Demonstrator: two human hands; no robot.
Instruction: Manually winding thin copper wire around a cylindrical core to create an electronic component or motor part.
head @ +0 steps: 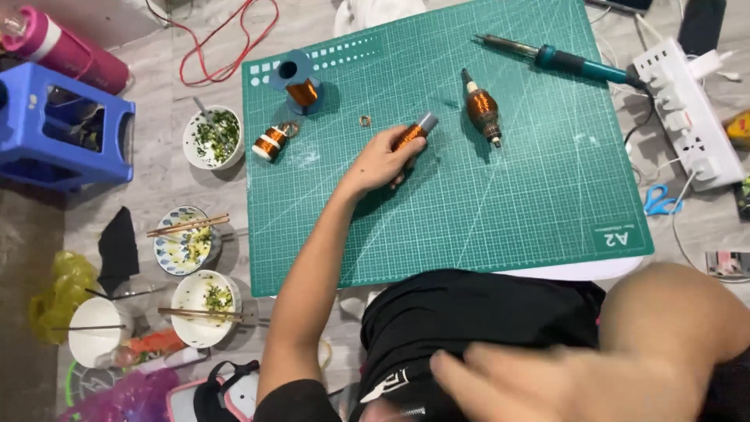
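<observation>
A small cylinder wound with copper-coloured wire (412, 134), with a grey metal cap at its far end, lies near the middle of a green cutting mat (508, 219). The left hand (380, 162) rests on it, fingers curled around the near end and closed on it, so only the far half of the winding and the cap show. The wire on that half looks even and tightly packed, and judging by this the coil seems fully wound, though the part under the fingers is hidden.

Other wound pieces lie finished on the mat: a motor armature with a copper winding and a shaft (482, 109) just to the right, a short coil with white ends (270, 143) to the left, and a blue spool of copper wire (298, 80) beyond that. A small metal ring (365, 120) sits between them. A teal-handled soldering iron (562, 59) lies untouched at the mat's far edge, near a white power strip (687, 109).

The right hand (562, 383) is blurred at the bottom of the view, against black clothing; whether it is closed or spread I cannot tell. Bowls of food with chopsticks (195, 309) stand on the floor to the left.
</observation>
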